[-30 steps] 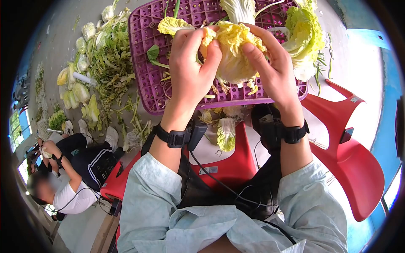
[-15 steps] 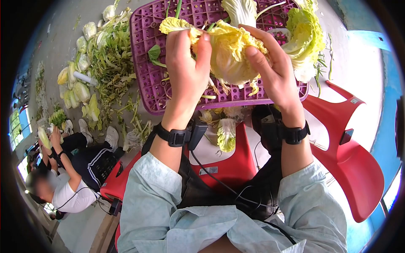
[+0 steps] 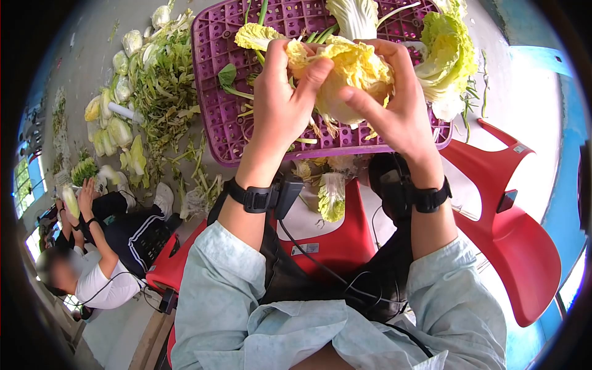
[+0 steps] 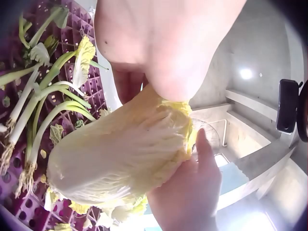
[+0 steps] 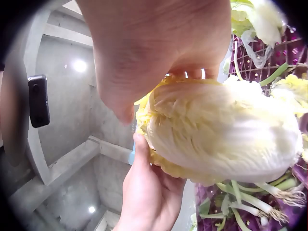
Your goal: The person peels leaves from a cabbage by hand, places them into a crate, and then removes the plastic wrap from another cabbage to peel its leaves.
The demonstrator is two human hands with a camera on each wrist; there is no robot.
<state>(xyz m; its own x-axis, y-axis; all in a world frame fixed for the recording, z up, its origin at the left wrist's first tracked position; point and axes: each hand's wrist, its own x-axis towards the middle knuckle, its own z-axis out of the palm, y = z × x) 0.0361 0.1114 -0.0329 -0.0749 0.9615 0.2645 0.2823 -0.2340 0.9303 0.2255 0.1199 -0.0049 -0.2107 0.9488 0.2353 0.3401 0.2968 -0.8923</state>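
A napa cabbage (image 3: 361,74) with frilly yellow leaf tips is held between both hands over a purple plastic crate (image 3: 222,132). My left hand (image 3: 277,108) grips its left side, thumb and fingers on the yellow leaf edge. My right hand (image 3: 404,114) curls its fingers behind the right side, while its thumb reaches across the front. In the left wrist view the pale, ribbed body of the cabbage (image 4: 110,154) points down toward the crate. The right wrist view shows the cabbage (image 5: 216,125) with the right fingers partly hidden behind it.
On the crate lie spring onions (image 4: 43,101), a pale cabbage piece (image 3: 354,18) and a green leafy head (image 3: 447,52). Greens and cabbages (image 3: 160,92) cover the floor at left. Red chairs (image 3: 515,246) stand close by. Another person (image 3: 105,271) sits at far left.
My left hand moved off to the left of the cabbage, then came back onto its leaf edge. The right thumb has shifted down and left. At far left the other person's hands have moved.
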